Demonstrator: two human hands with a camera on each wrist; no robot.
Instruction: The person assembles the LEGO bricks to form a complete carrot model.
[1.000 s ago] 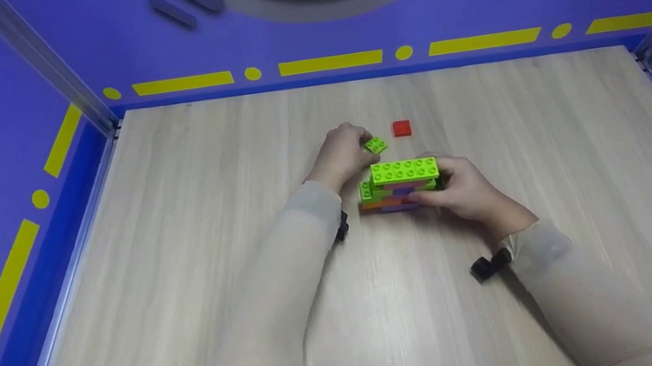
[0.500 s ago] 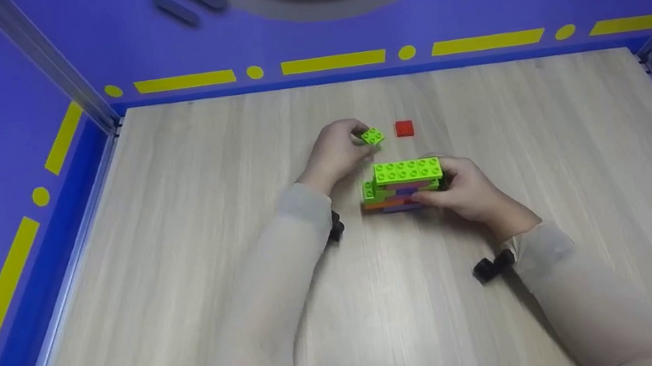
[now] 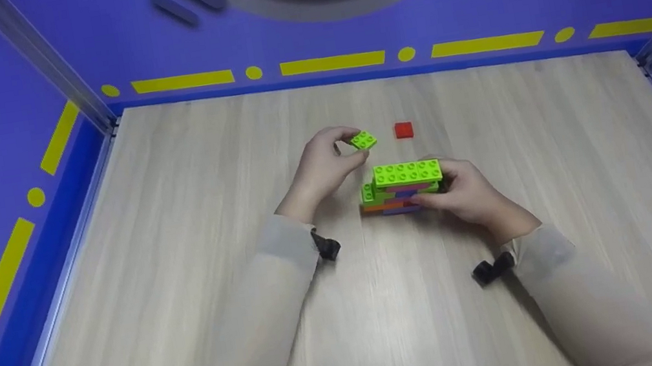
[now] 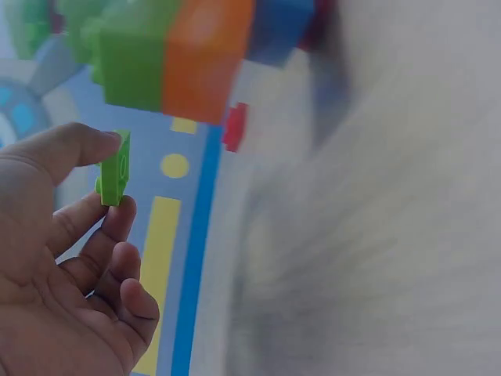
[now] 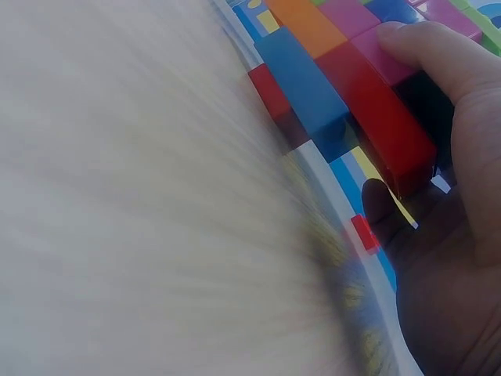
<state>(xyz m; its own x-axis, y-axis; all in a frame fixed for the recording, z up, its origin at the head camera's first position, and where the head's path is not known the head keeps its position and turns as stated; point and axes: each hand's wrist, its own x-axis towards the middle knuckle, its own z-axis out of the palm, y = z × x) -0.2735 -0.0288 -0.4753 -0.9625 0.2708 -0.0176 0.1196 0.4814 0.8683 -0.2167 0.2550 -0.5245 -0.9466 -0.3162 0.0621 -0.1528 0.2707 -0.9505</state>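
In the head view my left hand (image 3: 323, 164) pinches a small lime-green toy brick (image 3: 364, 140) with four studs between thumb and fingertips, held over the table. The left wrist view shows this thin brick (image 4: 116, 168) edge-on, its studs turned left. My right hand (image 3: 464, 190) grips the right end of a stack of toy bricks (image 3: 407, 173), thumb on the near side, other fingers behind. A long lime-green brick with two rows of studs tops the stack. Orange, red, blue and pink bricks (image 5: 356, 74) show in its lower layers.
A square red brick (image 3: 404, 130) lies by itself on the wooden table (image 3: 199, 164), behind the stack. Blue panels (image 3: 251, 38) with yellow marks stand at the table's back and sides. Each wrist wears a black camera mount (image 3: 493, 269).
My left hand has drawn back left, away from the red brick, with the lime-green brick pinched in it. The right hand and the stack have hardly moved.
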